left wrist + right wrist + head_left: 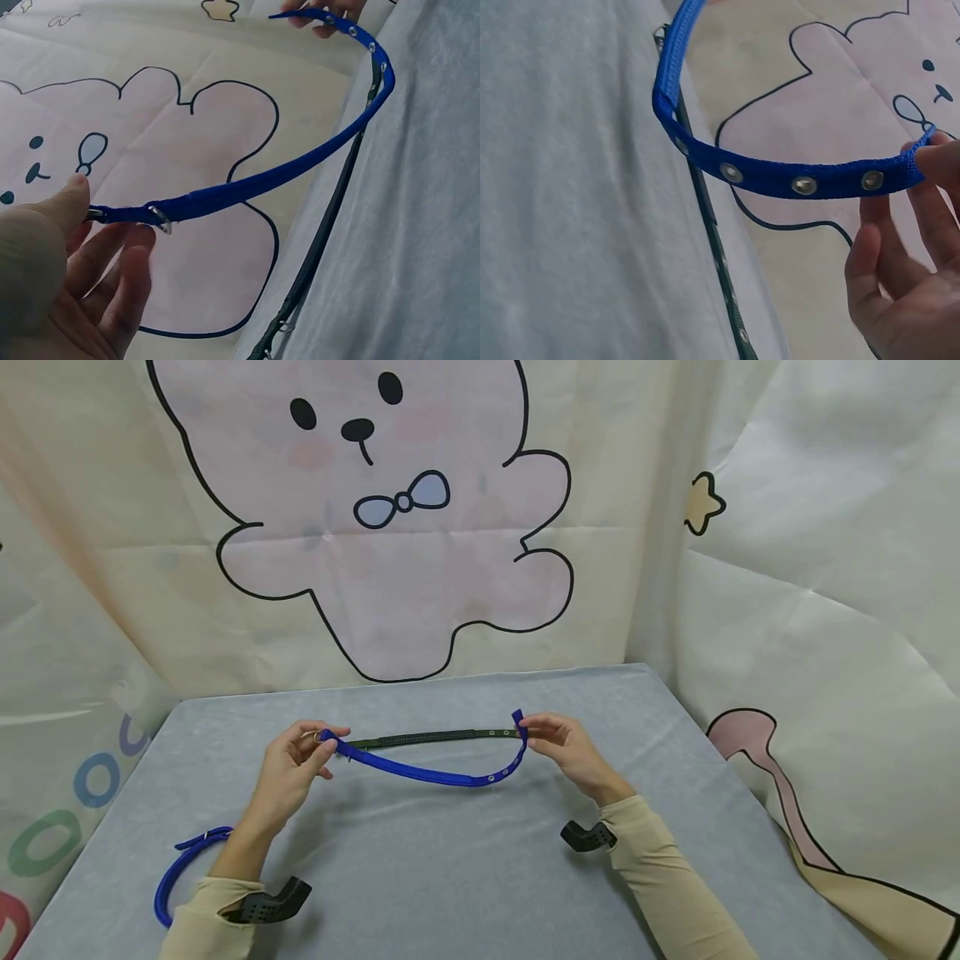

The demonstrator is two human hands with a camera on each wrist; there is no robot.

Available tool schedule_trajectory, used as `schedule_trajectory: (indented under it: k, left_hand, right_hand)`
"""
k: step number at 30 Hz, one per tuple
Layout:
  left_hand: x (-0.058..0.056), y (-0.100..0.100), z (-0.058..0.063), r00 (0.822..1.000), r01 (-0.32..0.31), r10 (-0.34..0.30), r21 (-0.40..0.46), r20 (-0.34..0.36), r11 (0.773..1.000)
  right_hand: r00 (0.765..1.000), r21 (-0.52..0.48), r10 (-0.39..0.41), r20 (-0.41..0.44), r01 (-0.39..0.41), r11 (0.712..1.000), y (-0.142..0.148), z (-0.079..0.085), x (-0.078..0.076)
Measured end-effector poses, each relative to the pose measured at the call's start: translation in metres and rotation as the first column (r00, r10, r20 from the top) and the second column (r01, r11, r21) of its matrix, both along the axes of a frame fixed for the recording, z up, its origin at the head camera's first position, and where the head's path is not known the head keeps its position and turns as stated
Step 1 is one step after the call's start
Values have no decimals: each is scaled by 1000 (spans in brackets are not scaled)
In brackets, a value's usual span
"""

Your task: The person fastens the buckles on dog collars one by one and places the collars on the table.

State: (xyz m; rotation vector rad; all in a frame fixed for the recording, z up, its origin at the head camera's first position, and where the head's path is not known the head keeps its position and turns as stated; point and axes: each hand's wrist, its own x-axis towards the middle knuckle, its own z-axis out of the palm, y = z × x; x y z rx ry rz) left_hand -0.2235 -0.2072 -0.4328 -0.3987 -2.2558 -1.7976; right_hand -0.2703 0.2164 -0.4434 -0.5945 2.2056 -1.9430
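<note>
Backdrop: cream printed sheet (pixel 607 602) with cartoon bear, behind table (pixel 450 868) under grey-blue cloth.
Held piece: flat blue fabric strap with metal eyelets (pixel 420 772), raised above the table, sagging mid-span.
Left grip (pixel 288 768): pinched on the strap's metal-fitted end.
Right grip (pixel 573 752): thumb and fingers clamped on the plain tip.
Behind: dark green eyelet strap (pixel 427 738), lying on the table.
Left side: looped blue fabric strap (pixel 174 877), beside left forearm.
Risks: tip pinch is small, a hard pull could slip it; lowering slack could snag green strap; sleeve (pixel 213 914) could drag the loop.
</note>
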Motion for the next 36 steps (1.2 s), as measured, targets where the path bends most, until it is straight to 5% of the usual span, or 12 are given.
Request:
schedule_trajectory:
  k: [8, 14, 20, 28, 36]
  left_hand:
    - [3, 10, -2, 995, 46, -63, 195, 80, 980]
    - [5, 13, -5, 988, 118, -137, 224, 72, 968]
    - [4, 14, -6, 982, 169, -183, 238, 38, 956]
    - [5, 20, -4, 998, 68, -69, 146, 1, 987]
    - [9, 32, 4, 999, 4, 6, 202, -46, 979]
  right_hand:
    - [995, -1, 101, 8, -101, 995, -18, -13, 3]
    - [986, -32, 167, -2, -167, 985, -27, -22, 5]
    - [992, -85, 127, 18, -125, 988, -31, -23, 6]
    - [996, -7, 28, 88, -27, 1000, -32, -28, 6]
    - [991, -63, 89, 103, -82, 995, -38, -27, 10]
